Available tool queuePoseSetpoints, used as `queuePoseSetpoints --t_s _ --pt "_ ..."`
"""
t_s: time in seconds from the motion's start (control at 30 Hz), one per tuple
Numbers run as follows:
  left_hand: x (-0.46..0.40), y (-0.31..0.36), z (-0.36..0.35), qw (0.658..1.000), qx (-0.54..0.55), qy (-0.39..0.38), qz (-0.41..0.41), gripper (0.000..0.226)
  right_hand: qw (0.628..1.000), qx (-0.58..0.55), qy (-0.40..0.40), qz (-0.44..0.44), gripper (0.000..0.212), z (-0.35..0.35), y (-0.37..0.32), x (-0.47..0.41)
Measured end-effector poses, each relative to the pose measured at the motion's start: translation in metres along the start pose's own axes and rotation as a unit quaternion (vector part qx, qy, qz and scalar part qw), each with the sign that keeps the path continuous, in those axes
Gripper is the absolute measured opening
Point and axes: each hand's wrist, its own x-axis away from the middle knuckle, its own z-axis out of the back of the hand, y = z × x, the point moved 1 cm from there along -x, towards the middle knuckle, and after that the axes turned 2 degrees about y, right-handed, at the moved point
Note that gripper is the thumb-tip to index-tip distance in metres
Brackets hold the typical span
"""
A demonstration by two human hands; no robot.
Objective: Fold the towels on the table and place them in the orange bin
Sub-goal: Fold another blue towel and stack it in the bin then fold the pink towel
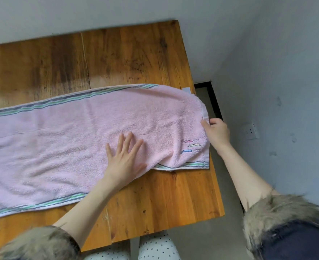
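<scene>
While spread across the wooden desk (pixel 139 59), pink towel (pixel 61 143) pressed flat under left hand (pixel 124 158), fingers straight; end edge pinched in right hand (pixel 217 133) grip. Beyond that grip, grey wall, socket (pixel 251 130).

— Item under inspection?
— One pink towel (pixel 64 143), terry, with green, blue and grey striped borders along both long edges.
— Condition?
— Unfolded, spread flat lengthwise across the bench (pixel 154 199); lightly wrinkled. Three small coloured embroidered marks sit near its right end, which reaches the bench edge.
</scene>
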Motion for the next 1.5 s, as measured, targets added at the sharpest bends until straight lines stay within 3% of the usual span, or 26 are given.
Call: queuePoseSetpoints --t_s 0.13,0.23,0.37,0.5,0.57,0.67,0.77,0.83,0.9,0.97,1.07,1.2,1.4,1.5 --pt "0.000 0.030 -0.010 0.984 0.023 0.116 -0.134 0.045 1.000 -0.003 0.002 -0.010 0.023 0.002 0.017 0.019" --pt "0.001 0.062 -0.015 0.977 0.026 0.079 -0.194 0.043 0.999 0.018 -0.031 -0.019 0.026 0.004 0.026 0.032" --pt "-0.001 0.079 -0.026 0.984 0.004 0.044 -0.175 0.048 0.996 0.061 -0.059 -0.021 0.039 0.009 0.031 0.040" --pt "-0.001 0.089 -0.024 0.979 0.074 0.076 -0.173 0.050 0.977 -0.162 -0.074 -0.120 0.014 0.007 0.020 0.045" --pt "0.001 0.097 -0.018 0.977 0.101 0.081 -0.171 0.050 0.959 -0.227 -0.093 -0.141 0.013 0.002 0.009 0.050" --pt "0.002 0.108 -0.006 0.974 0.149 0.100 -0.142 0.049 0.961 -0.226 -0.099 -0.126 0.014 -0.006 -0.006 0.054" --pt "-0.003 0.107 0.004 0.963 0.234 0.117 -0.057 0.047 0.970 -0.192 -0.108 -0.101 0.015 -0.008 -0.013 0.053" --pt "-0.008 0.103 0.005 0.965 0.222 0.134 -0.041 0.036 0.975 -0.164 -0.127 -0.079 0.018 -0.008 -0.015 0.053" --pt "-0.013 0.099 0.007 0.968 0.210 0.132 -0.045 0.018 0.981 -0.134 -0.122 -0.065 0.030 -0.009 -0.016 0.051" --pt "-0.016 0.093 0.011 0.959 0.258 0.104 -0.053 0.012 0.991 -0.092 -0.065 -0.071 0.047 -0.009 -0.017 0.046" --pt "-0.016 0.079 0.021 0.924 0.380 0.043 0.001 0.007 0.990 -0.083 0.011 -0.117 0.053 -0.008 -0.025 0.027" --pt "-0.009 0.047 0.029 0.858 0.496 0.053 0.124 0.008 0.980 -0.132 0.005 -0.150 0.057 -0.008 -0.044 -0.004" --pt "0.007 0.008 0.026 0.845 0.506 0.063 0.161 0.012 0.966 -0.174 -0.079 -0.172 0.042 -0.029 -0.091 -0.030" --pt "0.011 -0.004 0.024 0.828 0.523 0.086 0.184 0.008 0.964 -0.181 -0.040 -0.192 0.017 -0.040 -0.104 -0.032"
